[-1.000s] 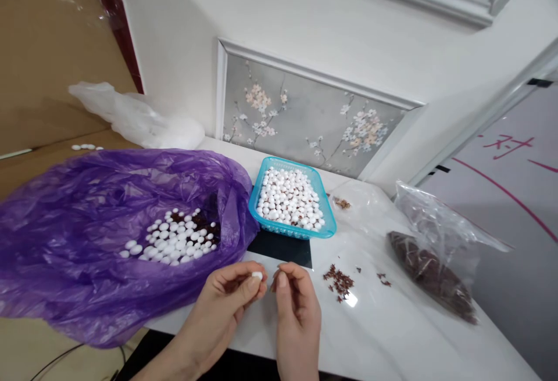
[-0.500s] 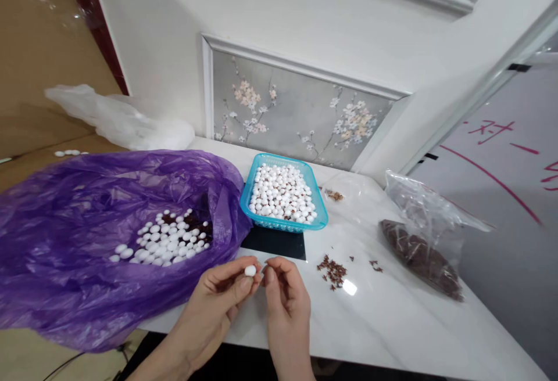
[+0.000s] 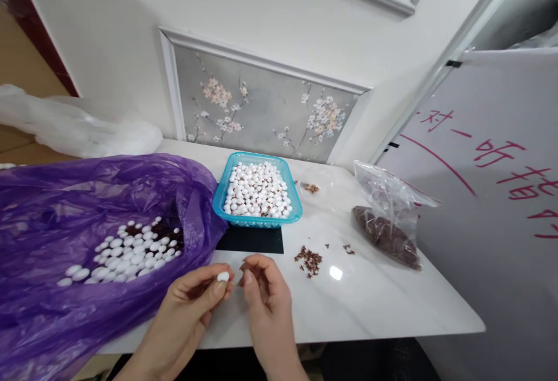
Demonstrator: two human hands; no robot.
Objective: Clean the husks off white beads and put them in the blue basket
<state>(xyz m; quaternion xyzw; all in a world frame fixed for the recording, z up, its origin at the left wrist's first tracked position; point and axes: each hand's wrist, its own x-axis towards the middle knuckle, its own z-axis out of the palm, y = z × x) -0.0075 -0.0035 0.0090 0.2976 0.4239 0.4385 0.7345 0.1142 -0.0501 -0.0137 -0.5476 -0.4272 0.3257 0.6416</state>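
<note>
Between the thumb and fingers of my left hand (image 3: 187, 305) is a small white ball (image 3: 223, 276), held above the table's front part. Just to its right, my right hand (image 3: 268, 305) has its thumb and fingertips pressed together; anything in them is too small or hidden to name. A narrow gap lies between the two hands. A small pile of reddish-brown star-shaped bits (image 3: 309, 262) lies on the table right of my right hand. Beyond the hands stands a blue plastic basket (image 3: 258, 220) full of white balls with brown bits among them.
At left, a purple plastic bag (image 3: 131, 180) gapes around more white balls and dark brown bits. A black mat (image 3: 253, 240) lies before the basket. Right stands a clear bag (image 3: 386, 238) of brown material on the white table (image 3: 392, 305). A whiteboard (image 3: 479, 241) borders the right side.
The view has swung right, so everything sits further left in it. My fingertips are slightly further apart; the white ball stays in my left hand.
</note>
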